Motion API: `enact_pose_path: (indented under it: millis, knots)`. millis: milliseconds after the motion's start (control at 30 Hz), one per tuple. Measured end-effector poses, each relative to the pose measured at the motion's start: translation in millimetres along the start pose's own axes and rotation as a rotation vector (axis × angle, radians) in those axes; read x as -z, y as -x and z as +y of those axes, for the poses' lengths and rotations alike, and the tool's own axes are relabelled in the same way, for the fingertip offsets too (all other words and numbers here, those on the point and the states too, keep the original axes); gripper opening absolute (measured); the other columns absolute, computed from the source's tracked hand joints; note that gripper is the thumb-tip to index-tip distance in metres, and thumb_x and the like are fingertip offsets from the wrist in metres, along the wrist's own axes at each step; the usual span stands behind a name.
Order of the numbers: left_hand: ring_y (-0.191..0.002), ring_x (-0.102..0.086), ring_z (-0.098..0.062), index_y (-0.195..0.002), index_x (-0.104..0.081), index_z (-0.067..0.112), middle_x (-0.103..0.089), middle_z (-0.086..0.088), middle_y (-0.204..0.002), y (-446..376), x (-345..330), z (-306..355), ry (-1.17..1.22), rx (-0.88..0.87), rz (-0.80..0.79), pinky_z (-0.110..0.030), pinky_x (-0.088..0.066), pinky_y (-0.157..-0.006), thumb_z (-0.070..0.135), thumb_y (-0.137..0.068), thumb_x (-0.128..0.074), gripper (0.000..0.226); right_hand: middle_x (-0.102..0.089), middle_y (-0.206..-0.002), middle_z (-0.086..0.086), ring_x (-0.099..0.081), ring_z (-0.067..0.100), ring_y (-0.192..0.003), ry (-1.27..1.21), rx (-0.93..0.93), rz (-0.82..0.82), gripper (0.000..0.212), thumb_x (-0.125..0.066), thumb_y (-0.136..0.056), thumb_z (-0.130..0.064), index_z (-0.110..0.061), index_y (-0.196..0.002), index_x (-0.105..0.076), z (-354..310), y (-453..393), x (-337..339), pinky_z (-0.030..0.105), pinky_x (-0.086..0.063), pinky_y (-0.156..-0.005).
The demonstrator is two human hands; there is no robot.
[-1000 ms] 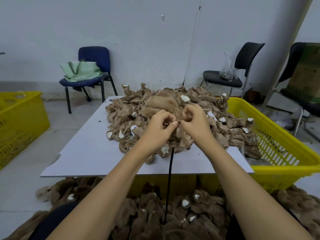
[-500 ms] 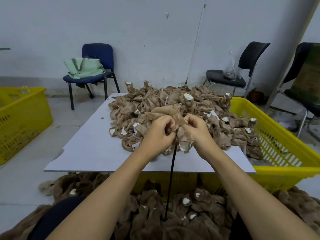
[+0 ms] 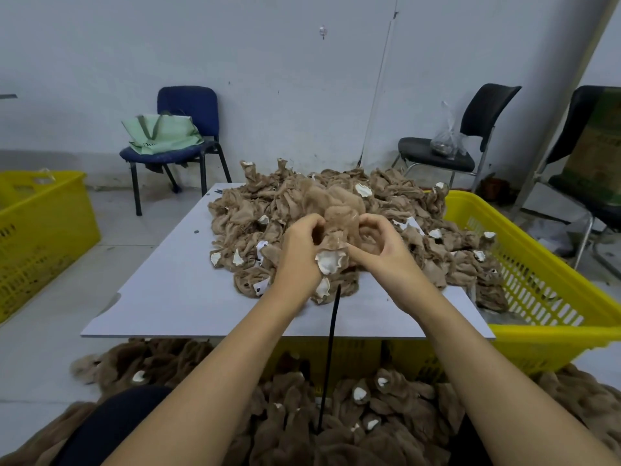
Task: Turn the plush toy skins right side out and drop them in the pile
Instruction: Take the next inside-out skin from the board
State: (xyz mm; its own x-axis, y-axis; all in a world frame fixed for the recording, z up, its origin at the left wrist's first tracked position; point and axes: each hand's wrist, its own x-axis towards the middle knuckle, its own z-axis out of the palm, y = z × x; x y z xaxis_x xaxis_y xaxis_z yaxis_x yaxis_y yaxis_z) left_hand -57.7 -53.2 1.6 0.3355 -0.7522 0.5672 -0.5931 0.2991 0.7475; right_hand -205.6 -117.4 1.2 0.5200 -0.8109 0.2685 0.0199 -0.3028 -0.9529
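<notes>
Both sets of fingers are curled into the same plush skin (image 3: 337, 245), so the relation that matters is between the two grips. The left hand (image 3: 300, 255) pinches the brown fabric at the skin's left side, its fingertips buried in the folds. The right hand (image 3: 379, 245) grips from the right, with the thumb pressed toward the white fabric patch (image 3: 330, 262) that hangs just below and between the two hands. The skin bunches upward and away from the fingers, fuzzier at its far end, so its long axis seems to run from the white patch near the wrists out toward the heap of unturned skins (image 3: 403, 210) directly behind it. Neither hand is nearer; they share the piece, touching it from opposite sides. A thin black rod (image 3: 331, 331) rises from below toward the hands. The pile of skins (image 3: 336, 425) lies below the wrists, under the table edge (image 3: 188, 332), probably where the piece drops once turned.
</notes>
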Motion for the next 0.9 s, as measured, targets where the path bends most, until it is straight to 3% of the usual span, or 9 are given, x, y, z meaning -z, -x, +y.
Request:
enact_pose_path:
  millis: [67, 133, 267, 367, 467, 567, 667, 733, 900]
  knots:
    - [-0.080, -0.057, -0.007, -0.095, -0.064, 0.009, -0.062, 0.010, -0.084, 2, 2, 2, 0.055, 0.046, -0.100, -0.021, -0.045, -0.071, -0.014, -0.083, -0.066, 0.026, -0.065, -0.115, -0.004, -0.066, 0.005, -0.101, 0.093, 0.115, 0.121, 0.034, -0.078, -0.085, -0.015, -0.021, -0.115, -0.061, -1, 1, -1, 0.029, -0.058, -0.081]
    - [-0.077, -0.064, -0.005, -0.092, -0.067, 0.019, -0.068, 0.012, -0.082, 1, 3, 4, 0.103, 0.065, -0.170, -0.016, -0.049, -0.063, -0.005, -0.088, -0.068, 0.024, -0.068, -0.102, -0.002, -0.067, 0.013, -0.092, 0.155, 0.187, 0.169, 0.018, -0.074, -0.087, -0.009, -0.015, -0.102, -0.065, -4, 0, -1, 0.034, -0.060, -0.073]
    - [-0.058, -0.052, -0.005, -0.076, -0.061, 0.016, -0.059, -0.001, -0.069, 3, 2, 3, 0.016, 0.027, -0.173, -0.021, -0.043, -0.052, 0.004, -0.095, -0.063, 0.022, -0.069, -0.087, -0.001, -0.067, 0.013, -0.074, 0.157, 0.136, 0.090, 0.011, -0.067, -0.087, 0.005, -0.004, -0.092, -0.066, -7, -7, 6, 0.036, -0.059, -0.067]
    - [-0.059, -0.050, -0.009, -0.076, -0.058, 0.002, -0.057, -0.010, -0.068, 3, 5, 8, 0.058, 0.056, -0.196, -0.026, -0.042, -0.054, 0.005, -0.097, -0.061, 0.022, -0.068, -0.100, 0.019, -0.067, 0.022, -0.075, 0.094, 0.103, 0.011, 0.009, -0.069, -0.089, 0.004, 0.002, -0.096, -0.063, -9, -9, 11, 0.037, -0.056, -0.065]
    - [-0.058, -0.047, -0.003, -0.068, -0.054, 0.005, -0.054, 0.002, -0.063, -4, 13, 12, 0.162, 0.102, -0.208, -0.018, -0.040, -0.055, 0.001, -0.096, -0.063, 0.029, -0.063, -0.099, 0.014, -0.064, 0.007, -0.067, 0.057, 0.108, -0.038, 0.018, -0.069, -0.088, 0.008, -0.006, -0.097, -0.061, -14, -9, 16, 0.025, -0.053, -0.056]
    - [-0.074, -0.063, -0.009, -0.086, -0.067, -0.004, -0.067, -0.014, -0.080, -2, 15, 13, 0.251, 0.130, -0.289, -0.028, -0.053, -0.063, -0.005, -0.091, -0.065, 0.005, -0.058, -0.096, 0.013, -0.049, -0.005, -0.057, 0.141, 0.153, -0.019, 0.020, -0.070, -0.085, 0.005, -0.004, -0.096, -0.056, -17, -7, 15, 0.011, -0.041, -0.050]
    - [-0.069, -0.062, 0.004, -0.082, -0.068, 0.012, -0.067, 0.009, -0.075, 3, 10, 12, 0.238, 0.108, -0.307, -0.013, -0.046, -0.060, -0.010, -0.086, -0.068, 0.022, -0.058, -0.092, 0.016, -0.045, 0.001, -0.062, 0.266, 0.184, 0.010, 0.022, -0.072, -0.083, 0.001, -0.002, -0.092, -0.052, -18, -5, 11, 0.015, -0.039, -0.053]
    - [-0.058, -0.053, 0.006, -0.072, -0.062, 0.018, -0.060, 0.016, -0.061, 5, 7, 9, 0.211, 0.117, -0.295, -0.011, -0.038, -0.053, -0.012, -0.085, -0.066, 0.033, -0.053, -0.088, 0.012, -0.044, 0.010, -0.072, 0.327, 0.234, 0.041, 0.024, -0.073, -0.079, 0.003, -0.003, -0.087, -0.051, -18, -4, 7, 0.020, -0.038, -0.061]
    - [-0.056, -0.048, 0.004, -0.070, -0.060, 0.017, -0.057, 0.016, -0.058, 5, 0, 15, 0.228, 0.106, -0.232, -0.013, -0.037, -0.052, 0.000, -0.078, -0.060, 0.018, -0.049, -0.087, 0.018, -0.042, 0.015, -0.075, 0.291, 0.293, 0.120, 0.024, -0.072, -0.076, 0.006, -0.002, -0.079, -0.049, -19, -3, 1, 0.025, -0.036, -0.065]
